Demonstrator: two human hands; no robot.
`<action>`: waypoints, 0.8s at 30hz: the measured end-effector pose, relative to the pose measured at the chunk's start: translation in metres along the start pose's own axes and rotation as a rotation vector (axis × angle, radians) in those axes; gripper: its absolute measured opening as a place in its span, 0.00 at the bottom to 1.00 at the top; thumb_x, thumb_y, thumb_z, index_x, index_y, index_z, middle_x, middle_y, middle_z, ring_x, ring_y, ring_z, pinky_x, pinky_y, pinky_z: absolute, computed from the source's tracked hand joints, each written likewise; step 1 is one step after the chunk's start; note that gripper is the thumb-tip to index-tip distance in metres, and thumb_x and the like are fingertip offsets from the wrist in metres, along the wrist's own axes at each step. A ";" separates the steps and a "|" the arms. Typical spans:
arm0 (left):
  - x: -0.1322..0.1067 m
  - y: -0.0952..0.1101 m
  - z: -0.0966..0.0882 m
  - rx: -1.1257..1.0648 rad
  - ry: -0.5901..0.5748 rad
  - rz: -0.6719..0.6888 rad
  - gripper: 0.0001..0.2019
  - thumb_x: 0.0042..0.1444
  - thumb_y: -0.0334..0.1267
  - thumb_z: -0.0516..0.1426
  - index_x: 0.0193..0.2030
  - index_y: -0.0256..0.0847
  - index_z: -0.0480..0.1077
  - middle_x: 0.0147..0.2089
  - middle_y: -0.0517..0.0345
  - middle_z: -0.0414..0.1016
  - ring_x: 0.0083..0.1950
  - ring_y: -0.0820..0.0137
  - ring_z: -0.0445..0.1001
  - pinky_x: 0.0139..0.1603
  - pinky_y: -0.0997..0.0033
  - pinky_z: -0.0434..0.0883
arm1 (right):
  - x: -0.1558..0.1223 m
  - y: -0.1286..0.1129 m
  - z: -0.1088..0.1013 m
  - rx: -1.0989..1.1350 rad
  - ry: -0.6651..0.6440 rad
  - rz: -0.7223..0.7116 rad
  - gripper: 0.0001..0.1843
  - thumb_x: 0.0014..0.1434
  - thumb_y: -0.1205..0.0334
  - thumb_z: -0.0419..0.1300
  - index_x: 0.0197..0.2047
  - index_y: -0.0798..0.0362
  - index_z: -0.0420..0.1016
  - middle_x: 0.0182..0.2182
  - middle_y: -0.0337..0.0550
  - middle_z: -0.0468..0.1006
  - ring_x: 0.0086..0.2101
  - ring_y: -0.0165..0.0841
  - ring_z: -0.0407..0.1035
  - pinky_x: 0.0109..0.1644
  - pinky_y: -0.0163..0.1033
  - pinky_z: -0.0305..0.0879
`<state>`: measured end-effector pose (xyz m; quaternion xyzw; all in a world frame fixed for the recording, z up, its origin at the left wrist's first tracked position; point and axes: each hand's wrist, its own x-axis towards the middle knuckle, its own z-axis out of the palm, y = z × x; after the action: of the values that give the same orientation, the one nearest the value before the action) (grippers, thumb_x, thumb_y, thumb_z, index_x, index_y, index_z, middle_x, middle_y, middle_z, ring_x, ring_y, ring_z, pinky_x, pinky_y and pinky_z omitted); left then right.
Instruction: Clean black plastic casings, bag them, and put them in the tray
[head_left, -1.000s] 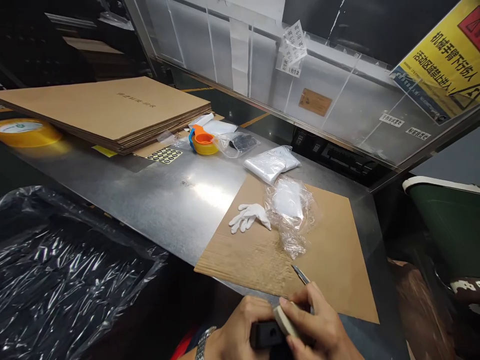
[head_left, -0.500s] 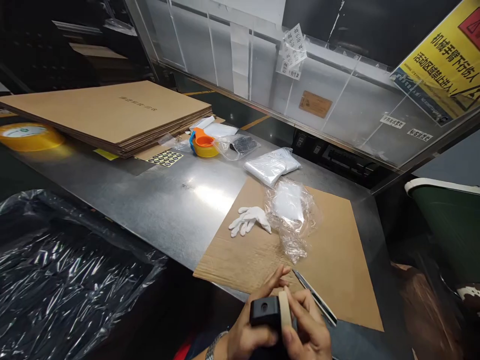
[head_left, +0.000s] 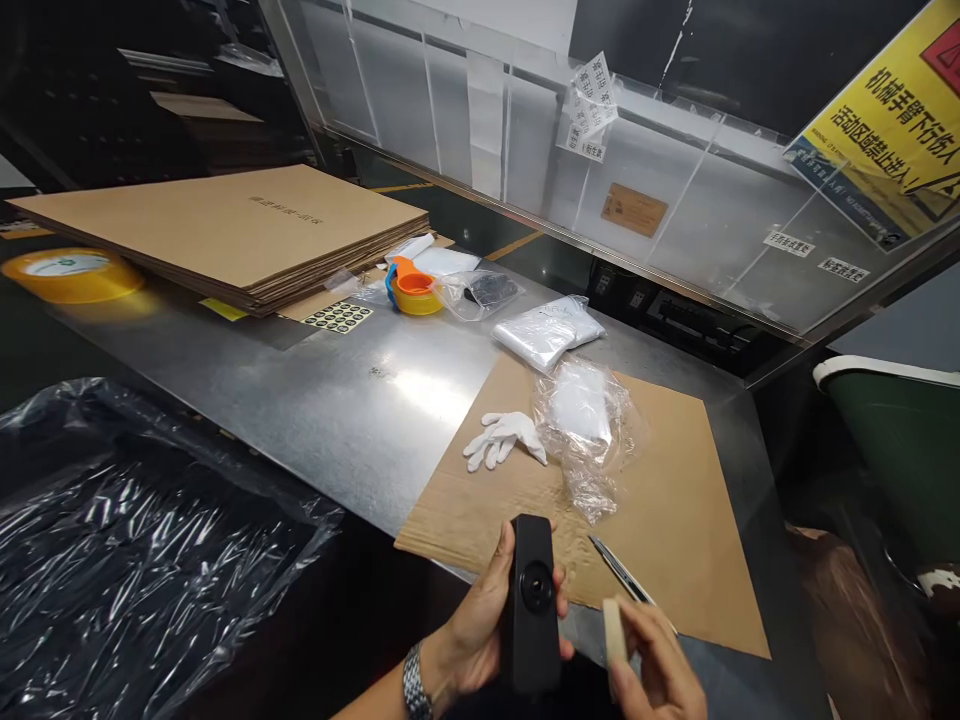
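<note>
My left hand (head_left: 478, 628) is wrapped around a black oblong device (head_left: 535, 645) with a round recess in its face. The device is held upright at the table's near edge. To its right, my right hand (head_left: 666, 668) pinches a thin beige block (head_left: 615, 632) between thumb and fingers, apart from the device. Just beyond that hand, a utility knife (head_left: 624, 571) lies on a flat cardboard sheet (head_left: 682, 500). A white glove (head_left: 504, 438) and a crumpled clear plastic bag (head_left: 589, 460) with something white inside rest further back on the sheet.
A stack of flat cardboard (head_left: 225, 230) occupies the far left of the metal table (head_left: 337, 400), beside a yellow tape roll (head_left: 71, 275). At the back are an orange-and-yellow tape dispenser (head_left: 415, 290) and white plastic packets (head_left: 544, 330). A green bin (head_left: 892, 440) stands right.
My hands have moved apart. The left hand has turned the black device so its recessed face shows, while the right hand has drawn the beige block away to the right.
</note>
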<state>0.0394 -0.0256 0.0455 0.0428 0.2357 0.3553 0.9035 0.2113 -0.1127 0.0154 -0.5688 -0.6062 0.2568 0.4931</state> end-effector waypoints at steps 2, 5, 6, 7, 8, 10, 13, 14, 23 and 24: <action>0.002 -0.009 -0.002 0.088 -0.014 -0.115 0.35 0.52 0.67 0.42 0.51 0.40 0.67 0.25 0.56 0.72 0.21 0.69 0.71 0.18 0.67 0.72 | 0.021 -0.013 -0.005 -0.108 -0.016 -0.100 0.19 0.60 0.61 0.56 0.55 0.48 0.66 0.43 0.49 0.66 0.38 0.35 0.66 0.39 0.39 0.68; 0.004 -0.021 -0.007 0.236 -0.001 -0.301 0.45 0.46 0.73 0.33 0.24 0.30 0.71 0.15 0.51 0.67 0.12 0.69 0.68 0.10 0.75 0.62 | 0.045 -0.031 -0.001 -0.280 -0.138 -0.331 0.24 0.59 0.69 0.55 0.59 0.51 0.61 0.45 0.51 0.64 0.43 0.38 0.63 0.44 0.45 0.67; 0.003 -0.023 -0.007 0.273 0.027 -0.334 0.45 0.47 0.73 0.32 0.17 0.31 0.68 0.13 0.51 0.65 0.11 0.69 0.67 0.08 0.75 0.60 | 0.050 -0.035 0.002 -0.322 -0.180 -0.386 0.25 0.59 0.71 0.54 0.60 0.52 0.60 0.45 0.52 0.63 0.44 0.39 0.62 0.44 0.46 0.67; 0.003 -0.025 -0.007 0.299 0.064 -0.348 0.45 0.48 0.72 0.30 0.12 0.32 0.66 0.12 0.51 0.63 0.10 0.69 0.66 0.08 0.76 0.59 | 0.053 -0.039 0.004 -0.350 -0.225 -0.420 0.26 0.59 0.72 0.53 0.61 0.54 0.59 0.44 0.52 0.63 0.43 0.39 0.61 0.43 0.46 0.67; 0.001 -0.025 -0.007 0.318 0.093 -0.351 0.44 0.50 0.70 0.30 0.10 0.32 0.64 0.11 0.51 0.62 0.10 0.70 0.66 0.08 0.77 0.58 | 0.055 -0.043 0.006 -0.364 -0.268 -0.436 0.26 0.59 0.73 0.52 0.61 0.55 0.58 0.44 0.53 0.62 0.43 0.38 0.60 0.43 0.46 0.66; -0.001 -0.026 -0.005 0.344 0.104 -0.363 0.45 0.52 0.68 0.29 0.08 0.32 0.64 0.10 0.50 0.61 0.10 0.71 0.65 0.07 0.78 0.58 | 0.057 -0.048 0.007 -0.361 -0.366 -0.453 0.27 0.59 0.74 0.51 0.62 0.58 0.55 0.44 0.54 0.61 0.42 0.38 0.59 0.42 0.45 0.66; -0.003 -0.028 -0.003 0.355 0.034 -0.397 0.45 0.52 0.66 0.27 0.09 0.31 0.65 0.10 0.50 0.61 0.09 0.72 0.63 0.07 0.78 0.57 | 0.059 -0.050 0.000 -0.333 -0.503 -0.478 0.29 0.59 0.74 0.52 0.64 0.56 0.52 0.45 0.53 0.59 0.44 0.38 0.57 0.45 0.45 0.65; -0.004 -0.029 -0.003 0.362 0.018 -0.395 0.45 0.53 0.66 0.27 0.11 0.31 0.66 0.10 0.50 0.61 0.09 0.72 0.63 0.07 0.77 0.57 | 0.060 -0.049 -0.003 -0.324 -0.537 -0.478 0.30 0.60 0.74 0.52 0.64 0.55 0.52 0.45 0.53 0.59 0.45 0.38 0.56 0.45 0.44 0.65; -0.002 -0.022 -0.003 0.568 0.231 -0.009 0.29 0.57 0.60 0.45 0.48 0.39 0.71 0.25 0.58 0.74 0.22 0.74 0.69 0.22 0.78 0.66 | 0.060 -0.043 0.005 -0.527 -0.399 -0.350 0.22 0.58 0.70 0.54 0.56 0.57 0.63 0.38 0.51 0.63 0.38 0.38 0.60 0.37 0.45 0.68; -0.001 -0.021 -0.003 0.516 0.233 0.034 0.26 0.58 0.57 0.47 0.51 0.40 0.70 0.32 0.56 0.76 0.29 0.73 0.72 0.28 0.79 0.67 | 0.057 -0.047 0.011 -0.563 -0.406 -0.359 0.20 0.57 0.69 0.54 0.54 0.58 0.65 0.36 0.51 0.64 0.36 0.39 0.61 0.35 0.45 0.69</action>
<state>0.0505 -0.0422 0.0381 0.2344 0.4197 0.3010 0.8236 0.1889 -0.0663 0.0695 -0.5043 -0.8281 0.0973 0.2246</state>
